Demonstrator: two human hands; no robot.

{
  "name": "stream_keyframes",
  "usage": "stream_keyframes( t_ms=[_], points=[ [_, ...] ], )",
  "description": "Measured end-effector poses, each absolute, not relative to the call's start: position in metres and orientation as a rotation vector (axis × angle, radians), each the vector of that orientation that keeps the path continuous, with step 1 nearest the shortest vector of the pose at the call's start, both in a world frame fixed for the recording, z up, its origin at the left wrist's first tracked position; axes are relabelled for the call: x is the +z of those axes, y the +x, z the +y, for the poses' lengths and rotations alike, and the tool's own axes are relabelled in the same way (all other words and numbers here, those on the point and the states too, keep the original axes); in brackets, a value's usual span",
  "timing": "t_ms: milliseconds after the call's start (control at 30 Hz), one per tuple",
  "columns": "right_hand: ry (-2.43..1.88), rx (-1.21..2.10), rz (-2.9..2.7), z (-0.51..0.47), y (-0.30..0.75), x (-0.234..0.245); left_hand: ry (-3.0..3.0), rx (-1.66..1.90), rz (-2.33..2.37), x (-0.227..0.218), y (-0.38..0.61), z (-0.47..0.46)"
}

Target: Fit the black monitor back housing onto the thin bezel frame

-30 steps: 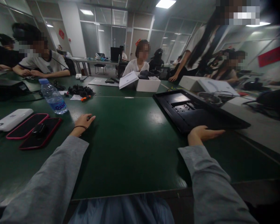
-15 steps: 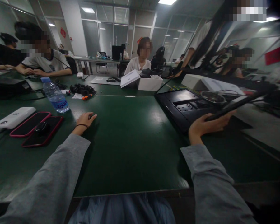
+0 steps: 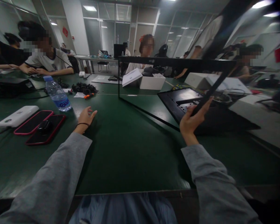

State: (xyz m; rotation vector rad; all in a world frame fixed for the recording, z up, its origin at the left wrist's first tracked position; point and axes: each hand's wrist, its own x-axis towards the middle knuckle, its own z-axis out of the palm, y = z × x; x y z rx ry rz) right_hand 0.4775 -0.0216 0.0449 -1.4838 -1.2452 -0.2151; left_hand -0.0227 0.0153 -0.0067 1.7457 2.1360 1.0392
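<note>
Change since half a second ago: black frame [image 3: 175, 59], a thin rectangular bezel, is raised from near-flat to upright and tilted, its near lower corner close to the table [image 3: 130, 146]. The left hand [image 3: 86, 115] has gone from curled on the surface to fingers spread.

Head view, items:
- Right hand [image 3: 191, 121]: grey knit sleeve, fingers stretched along the right-side strip of the frame and clasping it, thumb side towards the wearer.
- Black frame: narrow, matt, hollow in the middle; room and seated people are visible through it. Held over the table between the two hands.
- Black panel [image 3: 189, 96]: flat, rectangular, with a recessed centre; lies behind the right hand on the table.
- Left hand: loose and empty, dark band at the wrist, at the table surface; whether it touches cannot be told.
- Table: dark green, smooth, faintly glossy.
- Water bottle [image 3: 58, 94]: clear ribbed plastic, blue cap, upright beyond the left hand.
- Two red-edged phones [image 3: 32, 122]: flat, side by side, left of it.
</note>
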Motion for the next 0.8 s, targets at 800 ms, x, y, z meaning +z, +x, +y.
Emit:
stream_keyframes(
  t_ms=[800],
  points=[
    [-1.585, 0.238, -1.337, 0.046, 0.509, -0.039, 1.858, 0.924, 2.103, 0.001, -0.013, 0.004]
  ],
)
